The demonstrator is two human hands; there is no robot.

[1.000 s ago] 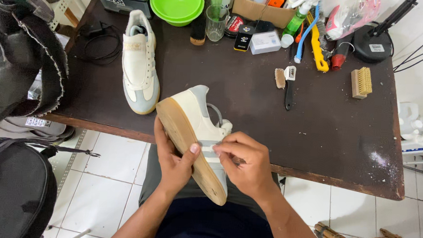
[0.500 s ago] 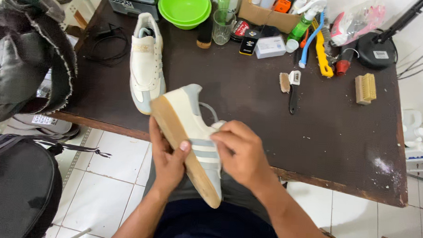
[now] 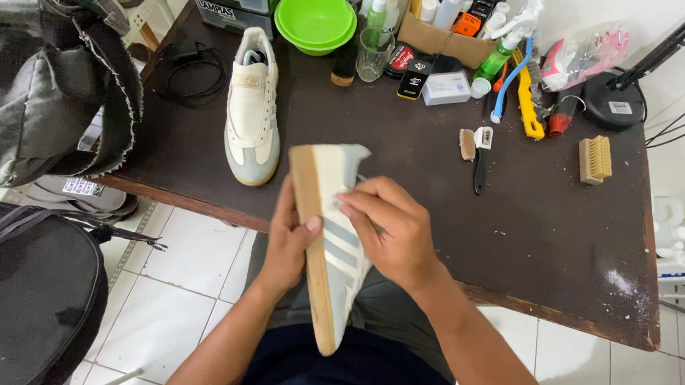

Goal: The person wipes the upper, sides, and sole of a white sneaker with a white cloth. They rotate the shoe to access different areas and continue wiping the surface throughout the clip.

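A cream sneaker (image 3: 328,239) with grey stripes and a tan gum sole is held on its side over my lap, toe toward the table. My left hand (image 3: 287,240) grips it along the sole. My right hand (image 3: 387,226) lies on the striped side panel with the fingers curled against the upper; whether it holds anything small is hidden. The matching sneaker (image 3: 251,110) rests upright on the dark brown table (image 3: 511,248), just beyond my left hand.
On the table lie a black-handled small brush (image 3: 479,157), a wooden brush (image 3: 595,159), a green bowl (image 3: 316,18), a glass, spray bottles and a cardboard box along the back. A grey bag (image 3: 36,83) hangs at left; a black bag (image 3: 17,293) sits on the tiled floor.
The held sneaker has turned from a diagonal to nearly straight along my lap. My right hand slid slightly toward the toe along the side panel. The view shifted a little.
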